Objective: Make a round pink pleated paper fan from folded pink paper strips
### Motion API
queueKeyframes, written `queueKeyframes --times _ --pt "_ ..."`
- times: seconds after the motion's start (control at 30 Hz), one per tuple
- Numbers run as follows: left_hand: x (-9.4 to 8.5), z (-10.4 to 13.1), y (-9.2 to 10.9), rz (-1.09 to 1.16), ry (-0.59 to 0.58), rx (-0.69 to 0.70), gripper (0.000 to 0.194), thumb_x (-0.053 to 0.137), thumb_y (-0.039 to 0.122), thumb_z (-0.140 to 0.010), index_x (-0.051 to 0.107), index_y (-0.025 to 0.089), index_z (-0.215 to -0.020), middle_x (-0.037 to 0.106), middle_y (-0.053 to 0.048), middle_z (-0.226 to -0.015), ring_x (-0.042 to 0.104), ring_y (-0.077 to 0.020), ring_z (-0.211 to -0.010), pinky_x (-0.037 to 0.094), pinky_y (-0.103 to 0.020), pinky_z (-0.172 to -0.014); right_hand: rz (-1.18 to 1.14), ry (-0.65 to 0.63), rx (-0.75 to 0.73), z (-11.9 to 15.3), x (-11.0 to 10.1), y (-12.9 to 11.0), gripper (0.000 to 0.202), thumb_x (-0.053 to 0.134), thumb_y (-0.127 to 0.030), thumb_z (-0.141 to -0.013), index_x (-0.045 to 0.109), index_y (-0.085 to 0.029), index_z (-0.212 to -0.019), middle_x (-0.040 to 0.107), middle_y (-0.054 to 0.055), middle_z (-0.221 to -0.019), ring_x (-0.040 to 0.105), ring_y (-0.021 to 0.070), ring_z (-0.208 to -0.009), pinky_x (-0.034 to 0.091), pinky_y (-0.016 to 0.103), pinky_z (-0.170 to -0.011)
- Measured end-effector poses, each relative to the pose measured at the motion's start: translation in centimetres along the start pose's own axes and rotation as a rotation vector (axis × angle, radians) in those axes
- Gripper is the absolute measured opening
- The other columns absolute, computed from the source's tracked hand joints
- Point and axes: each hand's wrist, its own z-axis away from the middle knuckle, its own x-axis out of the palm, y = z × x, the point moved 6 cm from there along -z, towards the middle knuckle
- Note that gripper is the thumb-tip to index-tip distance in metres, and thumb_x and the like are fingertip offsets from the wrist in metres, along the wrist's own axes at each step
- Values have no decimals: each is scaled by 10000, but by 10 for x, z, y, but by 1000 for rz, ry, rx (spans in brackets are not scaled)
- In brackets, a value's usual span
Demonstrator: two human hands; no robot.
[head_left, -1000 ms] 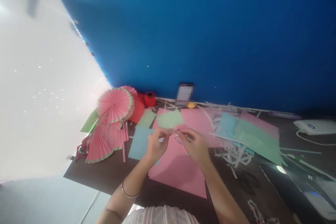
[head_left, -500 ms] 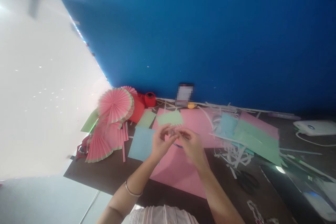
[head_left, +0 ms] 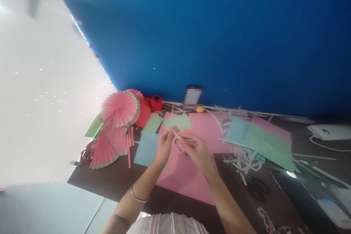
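My left hand (head_left: 164, 146) is closed, its fingertips pinching one end of a small whitish strip (head_left: 177, 135), paper or tape. The fingers of my right hand (head_left: 196, 149) pinch the strip's other end. Just below the fingertips, a thin dark-blue patterned loop (head_left: 179, 147) shows over the pink paper sheet (head_left: 186, 179); whether it touches a hand I cannot tell. Behind the fingers, a small piece of pleated pink paper (head_left: 188, 131) is partly hidden. A pale green sheet (head_left: 178, 121) lies beyond it.
Pink pleated paper fans (head_left: 120, 109) are heaped at the left, beside a red tape roll (head_left: 157, 103). A blue sheet (head_left: 148, 150) lies left of my hands. White paper scraps (head_left: 248, 162), dark-handled scissors (head_left: 257, 188) and green sheets (head_left: 270, 146) cover the right side. A blue wall (head_left: 208, 44) rises behind.
My hands have drawn slightly apart, and the whitish strip now shows between the fingertips. More of the dark-blue loop has come into sight below them.
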Motion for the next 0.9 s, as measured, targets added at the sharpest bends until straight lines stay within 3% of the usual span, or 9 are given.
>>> queueKeyframes --times 0.1,0.2,0.43,0.67,0.8,0.9 --pt "-8 -9 3 88 25 5 361 627 441 -784 680 147 -987 633 -123 -1171 579 -264 -1120 441 -391 -984 68 11 -74 0 -5 -2 314 610 -468 -761 687 -198 -903 697 77 -895 668 225 -781 562 337 -651" --pt "-14 -16 8 136 29 23 362 625 448 -783 677 131 -951 634 -134 -1161 603 -269 -1083 469 -394 -954 229 -6 -240 1 -6 -10 279 582 -447 -791 700 -237 -932 684 66 -929 645 225 -834 552 359 -726" --pt "-15 -19 19 28 8 91 409 608 481 -780 657 124 -973 672 -137 -1055 626 -276 -1042 501 -410 -911 594 -53 -478 9 -3 -17 315 404 -300 -906 669 -255 -1070 650 83 -952 630 201 -833 531 327 -726" --pt "-14 -18 23 -44 26 146 392 570 479 -806 654 139 -982 659 -137 -1093 631 -280 -1032 514 -408 -885 1099 -29 -630 19 5 -13 453 356 -40 -845 576 -218 -1199 634 57 -886 600 115 -611 451 209 -516" --pt "-16 -17 26 -138 73 232 374 541 475 -826 659 165 -1001 668 -118 -1070 637 -259 -1020 525 -366 -869 1369 11 -658 27 9 -18 558 367 40 -776 538 -235 -1231 628 46 -861 547 92 -515 388 207 -451" --pt "-17 -15 25 -152 95 247 371 544 477 -823 665 170 -993 673 -115 -1053 641 -256 -1013 533 -345 -846 1527 91 -710 35 11 -30 541 385 52 -760 561 -223 -1191 640 63 -956 554 99 -535 396 223 -467"
